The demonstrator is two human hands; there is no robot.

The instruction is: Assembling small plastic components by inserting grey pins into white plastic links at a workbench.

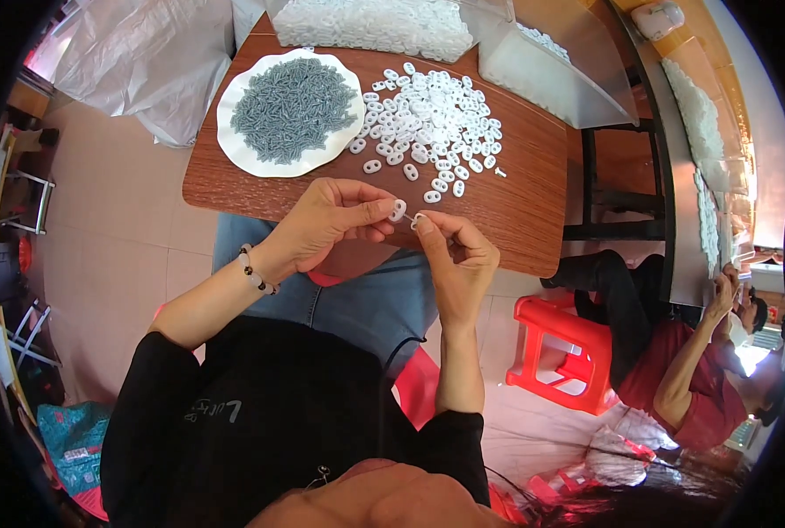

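Just in front of the table's near edge, my left hand point(344, 220) pinches a small white oval plastic piece with two holes point(398, 209) between thumb and fingers. Close by on the right, my right hand point(454, 251) pinches another small white piece point(417, 221), partly covered by the thumb. A thin pale bit spans the short gap between the two pieces; its kind is too small to tell. Beyond my hands, a heap of the same white two-hole pieces point(432, 110) spreads over the brown wooden table point(529, 207). Left of it stands a white scalloped plate point(234, 145) piled with small grey pins point(291, 106).
A clear bin of white pieces point(375, 26) stands at the table's back, with another clear bin point(533, 79) to its right. White plastic sacks point(146, 62) lie at the back left. A red stool point(564, 352) and a seated person point(674, 378) are at the right.
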